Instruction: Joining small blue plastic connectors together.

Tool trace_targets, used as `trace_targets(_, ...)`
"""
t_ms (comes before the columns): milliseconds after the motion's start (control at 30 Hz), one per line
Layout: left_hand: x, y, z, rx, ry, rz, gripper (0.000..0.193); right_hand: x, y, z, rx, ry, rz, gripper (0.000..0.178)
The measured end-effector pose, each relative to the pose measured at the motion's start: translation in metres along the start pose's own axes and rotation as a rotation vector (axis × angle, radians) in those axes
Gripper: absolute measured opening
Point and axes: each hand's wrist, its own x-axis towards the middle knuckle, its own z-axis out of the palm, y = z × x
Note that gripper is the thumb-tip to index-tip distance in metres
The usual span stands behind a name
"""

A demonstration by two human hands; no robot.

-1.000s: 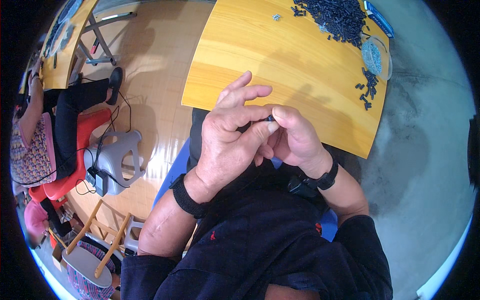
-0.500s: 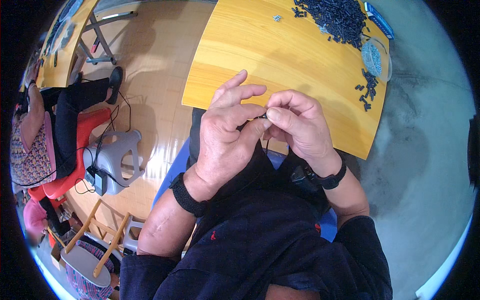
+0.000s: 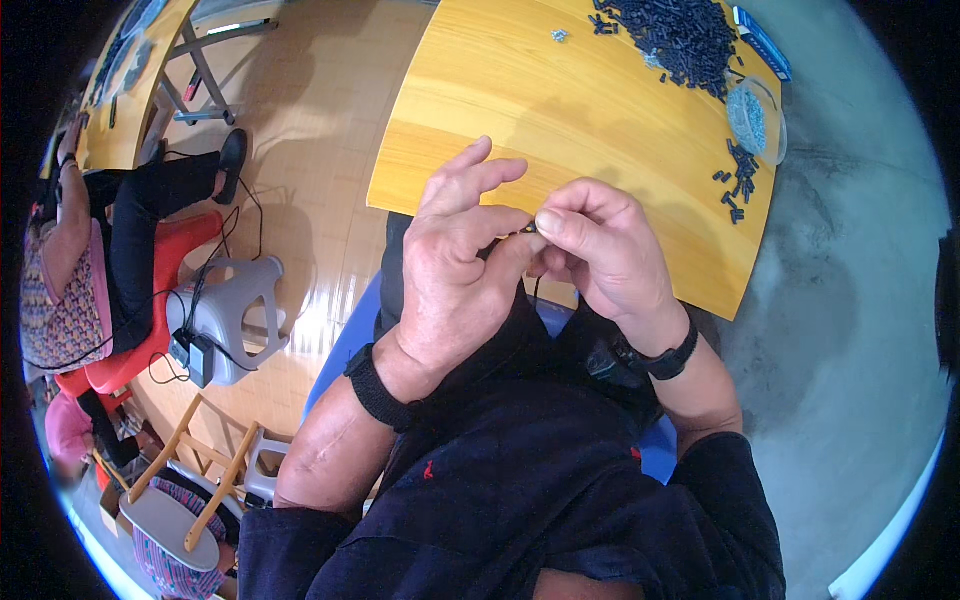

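Note:
My two hands meet above the near edge of the yellow wooden table (image 3: pixel 480 110). Thumb and index finger of my left hand (image 3: pixel 445 265) pinch a small black piece (image 3: pixel 531 228), while its other fingers stick out. My right hand (image 3: pixel 605 250) is closed at the same spot, thumb and forefinger on the piece's right end. Fingertips cover most of it, so its exact kind cannot be made out. Short black tubular parts lie in a large pile (image 3: pixel 685 45) at the far right of the table, with a smaller scatter (image 3: pixel 742 182) nearer me.
A clear round tub (image 3: pixel 748 120) of small shiny bits stands at the table's right edge, near a blue box (image 3: pixel 762 43). Some silver bits (image 3: pixel 559 35) lie by the pile. Leftward are a grey stool (image 3: pixel 235 315) with cables, a seated person (image 3: pixel 70 280) and a wooden-framed chair (image 3: pixel 185 470).
My fingertips have shifted slightly on the black piece, and a bit more of it shows between them. Both hands stay in nearly the same place.

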Motion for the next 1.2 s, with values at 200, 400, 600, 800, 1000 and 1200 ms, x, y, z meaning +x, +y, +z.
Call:
trace_targets(200,0.000,0.000,-0.001,-0.019,-0.018,-0.006,0.015,0.003,0.006,-0.009,0.231,-0.099,0.149,0.016)
trace_targets(400,0.000,0.003,-0.001,-0.107,-0.036,-0.058,0.015,0.003,0.011,-0.009,0.367,-0.216,0.287,0.029)
trace_targets(600,-0.001,0.001,-0.002,-0.192,-0.050,-0.088,0.013,0.005,0.021,-0.005,0.386,-0.281,0.270,0.041)
trace_targets(800,0.000,0.003,-0.003,-0.269,-0.086,-0.136,0.016,0.008,0.026,-0.008,0.267,-0.350,0.207,0.044)
trace_targets(1000,0.001,0.004,-0.004,-0.304,-0.140,-0.159,0.016,0.006,0.021,-0.007,0.190,-0.400,0.183,0.045)
trace_targets(1200,0.002,0.004,-0.004,-0.326,-0.194,-0.160,0.014,0.003,0.024,-0.005,0.196,-0.426,0.118,0.051)
